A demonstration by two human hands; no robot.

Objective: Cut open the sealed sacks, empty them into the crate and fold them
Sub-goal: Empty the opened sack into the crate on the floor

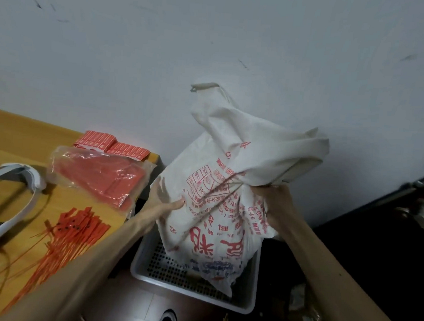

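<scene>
The left hand (171,203) is gripping the side of the white red-printed sack (230,166), thumb on the front. The right hand (275,199) is clutching its bunched cloth. The sack is hanging above the grey perforated crate (139,270), with its lower end dipping inside. Left of the crate, orange seal ties (75,229) are lying on the desk (14,133).

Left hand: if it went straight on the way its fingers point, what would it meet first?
The printed white sack: the left hand already grips its side, fingers aimed up and right into the cloth. Past the sack, probably the white wall, though depth is unclear.
</scene>
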